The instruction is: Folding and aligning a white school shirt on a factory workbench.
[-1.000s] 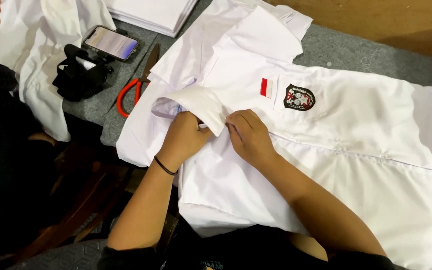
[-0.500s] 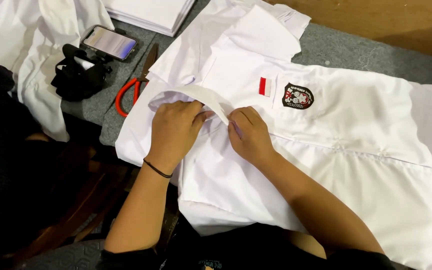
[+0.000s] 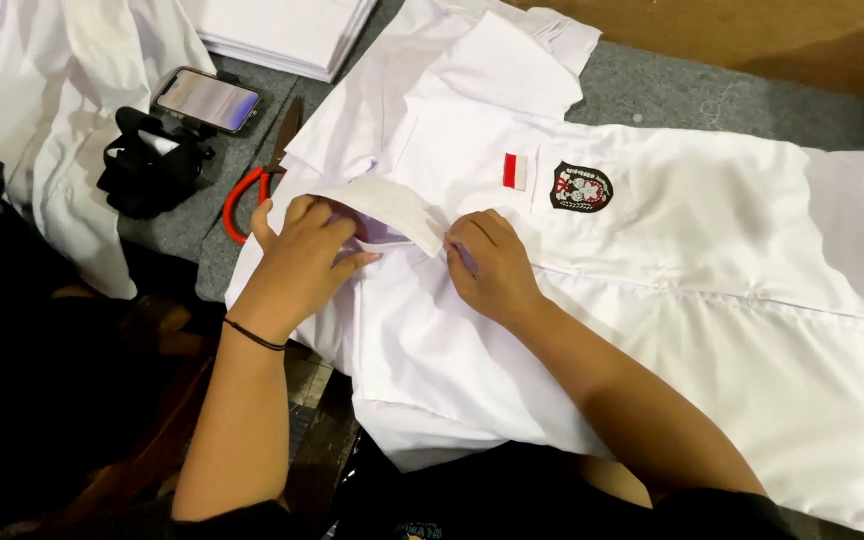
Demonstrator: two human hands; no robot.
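Both hands pinch the white shirt (image 3: 672, 300) collar (image 3: 392, 205): left hand (image 3: 302, 255), right hand (image 3: 487, 265). Red-white rectangle patch (image 3: 515, 171) sits beside dark shield badge (image 3: 581, 187).

— How are the two bare arms set?

— Both reach away from the body, forearms converging toward the middle. The left forearm rises nearly straight from the near edge, a thin black band round its wrist. The right forearm comes in slanting from the near right.

— And the hands?

— The left hand (image 3: 302, 250) lies palm down, fingers (image 3: 350, 262) curled and pointing right, thumb raised on its far side. The right hand (image 3: 490, 265) sits just beside it, knuckles up, fingers bent and pinched together.
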